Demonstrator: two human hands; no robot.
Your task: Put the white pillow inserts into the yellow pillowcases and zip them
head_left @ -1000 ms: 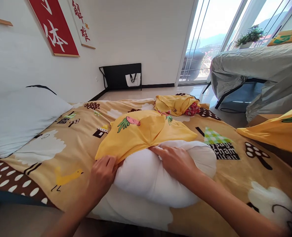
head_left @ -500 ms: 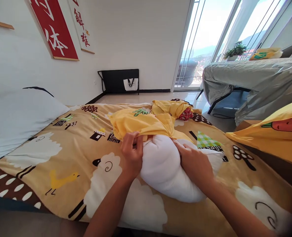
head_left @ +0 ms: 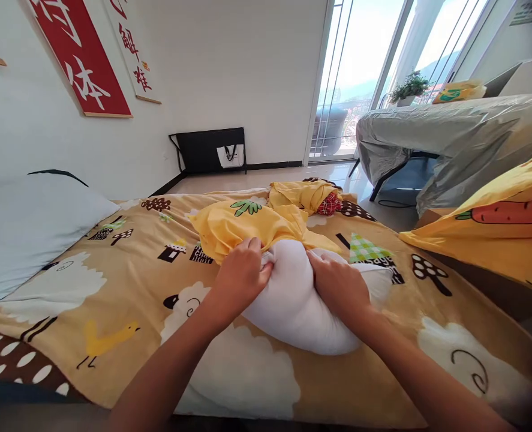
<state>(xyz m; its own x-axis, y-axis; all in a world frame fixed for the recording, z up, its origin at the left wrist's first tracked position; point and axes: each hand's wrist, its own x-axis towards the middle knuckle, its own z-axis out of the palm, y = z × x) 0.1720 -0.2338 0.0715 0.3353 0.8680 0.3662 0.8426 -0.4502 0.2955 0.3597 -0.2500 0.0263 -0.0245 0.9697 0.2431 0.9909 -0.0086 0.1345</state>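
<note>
A plump white cushion insert (head_left: 288,300) lies in front of me on the printed bedspread (head_left: 131,288), its far end at the mouth of a yellow cushion cover (head_left: 266,223) with a green leaf print. My left hand (head_left: 243,276) is closed on the insert's left upper part, a fold of white cloth pinched between thumb and fingers beside the cover's edge. On the other side my right hand (head_left: 340,285) grips the insert near its top right, fingertips partly hidden in the fabric. The cover's inside cannot be seen.
A white pillow (head_left: 32,222) rests at the left. Another yellow cloth (head_left: 299,195) with a red checked item (head_left: 328,205) lies farther back. At the right are a yellow carrot-print cushion (head_left: 499,222) and a plastic-covered table (head_left: 450,120).
My left hand has moved from the cover's edge onto the white insert, now pinching its cloth. The right hand keeps its hold. The view has shifted slightly right.
</note>
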